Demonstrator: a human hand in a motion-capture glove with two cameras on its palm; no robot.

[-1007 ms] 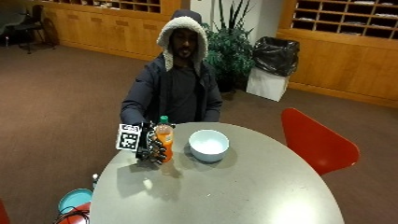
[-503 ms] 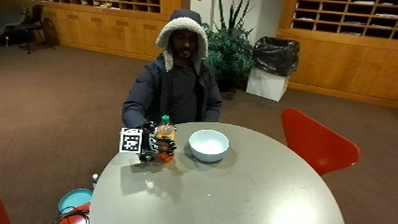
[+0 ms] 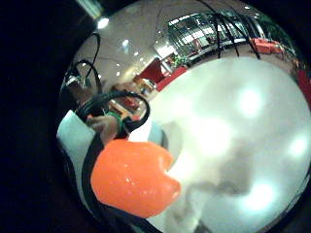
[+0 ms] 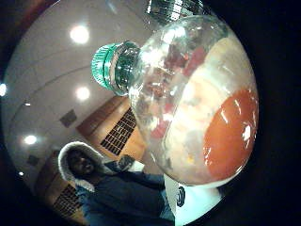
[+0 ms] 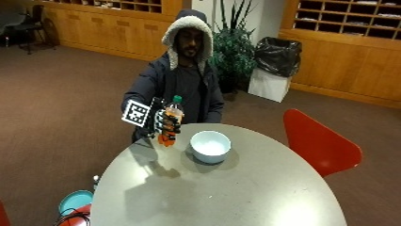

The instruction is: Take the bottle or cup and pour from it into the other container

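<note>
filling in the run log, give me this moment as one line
right hand: holds bottle above table | cap: on | bowl: on table, beside bottle | pour: not begun

Your gloved right hand (image 5: 164, 123) is raised clear of the table, at about nine o'clock from the bowl, fingers (image 5: 172, 125) curled round the bottle (image 5: 170, 123), which is upright. Your forearm extends forward from your body.

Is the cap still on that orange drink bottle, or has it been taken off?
On. The bottle, held off the table by the gloved right hand, shows its green cap seated on the neck in the thumb-side palm view.
</note>
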